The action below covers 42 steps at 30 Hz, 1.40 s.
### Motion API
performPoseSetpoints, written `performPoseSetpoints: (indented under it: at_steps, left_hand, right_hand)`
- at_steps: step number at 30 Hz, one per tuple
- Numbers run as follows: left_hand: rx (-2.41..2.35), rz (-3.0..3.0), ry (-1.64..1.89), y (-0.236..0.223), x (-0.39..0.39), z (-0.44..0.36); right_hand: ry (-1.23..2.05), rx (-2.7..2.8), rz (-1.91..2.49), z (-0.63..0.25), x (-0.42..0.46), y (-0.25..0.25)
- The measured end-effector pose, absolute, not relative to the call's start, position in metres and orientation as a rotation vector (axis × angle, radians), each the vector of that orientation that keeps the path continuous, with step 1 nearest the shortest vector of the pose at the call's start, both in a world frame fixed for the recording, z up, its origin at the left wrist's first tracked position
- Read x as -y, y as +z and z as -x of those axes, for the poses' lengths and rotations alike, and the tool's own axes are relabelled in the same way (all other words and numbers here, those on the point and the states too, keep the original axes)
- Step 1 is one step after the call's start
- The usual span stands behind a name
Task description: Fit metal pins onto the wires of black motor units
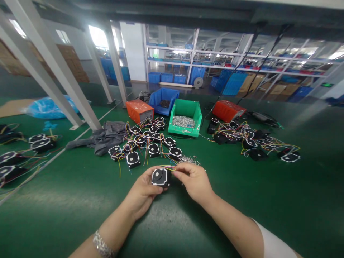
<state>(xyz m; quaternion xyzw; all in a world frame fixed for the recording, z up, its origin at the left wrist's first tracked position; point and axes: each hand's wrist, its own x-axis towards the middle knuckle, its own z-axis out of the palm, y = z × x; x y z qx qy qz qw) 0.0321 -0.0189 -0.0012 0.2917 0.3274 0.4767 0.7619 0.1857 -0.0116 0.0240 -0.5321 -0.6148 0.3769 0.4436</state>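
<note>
A small black stepper motor (160, 177) with white corner edges and a round face sits in my left hand (145, 190), fingers closed around its side. Coloured wires (170, 167) run from the motor toward my right hand (195, 181). The thumb and fingertips of that hand pinch the wires just right of the motor. Beyond my hands lies a loose pile of screws (189, 159), partly hidden by my right hand. Several similar motors (154, 150) with tangled wires spread over the green work surface (172, 229) ahead.
A green bin (199, 118) of small metal parts stands ahead, beside a blue bin (163, 96). Orange boxes (139, 110) flank them. More wired motors (251, 143) lie right, others (41, 143) far left. A grey cloth (107, 136) lies near a metal post (59, 71).
</note>
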Motion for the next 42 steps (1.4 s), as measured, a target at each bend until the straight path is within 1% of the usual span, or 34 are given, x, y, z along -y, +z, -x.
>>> performPoseSetpoints:
  at_steps: [3, 11, 15, 18, 20, 22, 28, 32, 35, 38, 42]
  left_hand:
    - [-0.72, -0.643, 0.999, -0.002, 0.022, -0.034]
    - [-0.671, -0.704, 0.943, -0.001, 0.024, -0.035]
    - [-0.672, -0.712, 0.951, -0.002, 0.024, -0.035]
    - [-0.661, -0.703, 0.97, -0.003, 0.024, -0.035]
    - [-0.664, -0.668, 0.994, -0.003, 0.023, -0.034]
    - [-0.678, -0.62, 1.031, -0.002, 0.02, -0.032]
    - [-0.658, -0.489, 1.125, 0.003, 0.013, -0.027]
    - [-0.717, -0.495, 1.078, 0.004, 0.015, -0.028]
    - [-0.722, -0.599, 1.024, 0.003, 0.018, -0.028]
    - [-0.69, -0.684, 0.952, 0.002, 0.021, -0.027]
    - [-0.681, -0.722, 0.872, 0.001, 0.023, -0.028]
  right_hand:
    - [0.771, 1.611, 1.31, -0.185, 0.015, 0.027]
    - [0.781, 1.688, 1.357, -0.185, 0.012, 0.026]
    - [0.633, 1.866, 1.371, -0.186, 0.012, 0.023]
    - [0.483, 2.067, 1.265, -0.188, 0.013, 0.022]
    - [0.485, 2.204, 1.135, -0.189, 0.012, 0.023]
    - [0.512, 2.307, 1.099, -0.193, 0.01, 0.024]
    - [0.367, 2.6, 1.564, -0.214, -0.005, 0.018]
    - [0.367, 2.724, 1.53, -0.219, -0.009, 0.009]
    - [0.456, 2.605, 1.477, -0.214, -0.009, 0.009]
    - [0.644, 2.216, 1.497, -0.207, -0.007, 0.015]
    - [0.937, 1.754, 1.345, -0.197, 0.002, 0.028]
